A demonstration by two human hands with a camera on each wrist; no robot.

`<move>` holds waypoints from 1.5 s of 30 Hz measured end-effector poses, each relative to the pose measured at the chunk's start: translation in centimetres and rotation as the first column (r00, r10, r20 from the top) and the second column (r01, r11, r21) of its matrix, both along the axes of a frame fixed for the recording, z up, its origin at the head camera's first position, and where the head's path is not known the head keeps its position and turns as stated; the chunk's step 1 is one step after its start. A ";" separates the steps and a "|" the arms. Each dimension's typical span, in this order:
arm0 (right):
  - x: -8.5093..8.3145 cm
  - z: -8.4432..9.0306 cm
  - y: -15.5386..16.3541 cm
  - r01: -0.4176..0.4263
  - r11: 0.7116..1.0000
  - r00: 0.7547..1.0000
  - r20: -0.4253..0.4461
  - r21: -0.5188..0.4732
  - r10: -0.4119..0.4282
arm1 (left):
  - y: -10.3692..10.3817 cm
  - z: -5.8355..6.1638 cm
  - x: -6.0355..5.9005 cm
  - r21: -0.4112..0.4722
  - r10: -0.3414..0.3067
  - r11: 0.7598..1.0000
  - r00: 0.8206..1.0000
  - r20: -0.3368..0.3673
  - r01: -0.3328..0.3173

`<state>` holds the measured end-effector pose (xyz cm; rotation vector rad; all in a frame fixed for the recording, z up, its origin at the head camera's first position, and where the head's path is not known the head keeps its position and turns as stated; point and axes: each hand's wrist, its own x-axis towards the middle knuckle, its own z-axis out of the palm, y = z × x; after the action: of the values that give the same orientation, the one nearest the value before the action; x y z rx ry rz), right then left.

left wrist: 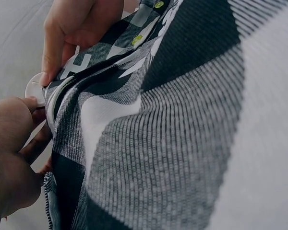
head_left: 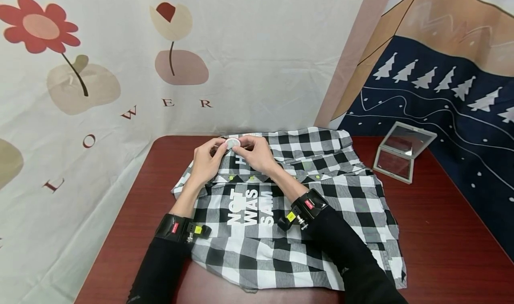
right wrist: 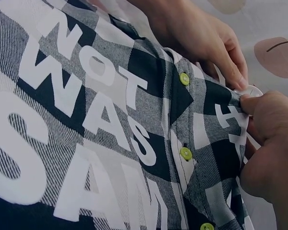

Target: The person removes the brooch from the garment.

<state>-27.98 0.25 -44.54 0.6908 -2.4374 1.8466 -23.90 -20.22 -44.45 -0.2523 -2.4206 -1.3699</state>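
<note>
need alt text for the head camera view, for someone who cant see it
Both hands, the left hand and right hand, pinch a small white round disc at the far edge of a black-and-white checked shirt spread on a dark red table. An open hinged clear case sits to the right.

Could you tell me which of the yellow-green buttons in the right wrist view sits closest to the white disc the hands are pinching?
The uppermost button, just below the left hand, lies nearest the white disc; the middle button and bottom button sit farther down the placket.
</note>
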 end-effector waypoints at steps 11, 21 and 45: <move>-0.3 -0.1 0.9 -0.035 0.998 0.999 -0.014 -0.050 0.034 | 0.0 0.0 -0.2 0.006 0.003 1.000 1.000 -0.005 -0.003; -0.8 0.2 1.3 -0.004 0.999 0.999 -0.036 -0.047 0.002 | 0.0 0.0 -0.1 -0.012 0.013 1.000 1.000 -0.022 -0.013; -0.4 0.4 1.1 -0.003 1.000 0.998 -0.068 0.005 0.003 | 0.0 0.2 0.1 -0.023 0.009 1.000 1.000 -0.025 -0.010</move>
<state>-28.41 1.33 -44.10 0.7444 -2.4017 1.7877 -23.78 -20.19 -44.28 -0.2615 -2.4153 -1.3276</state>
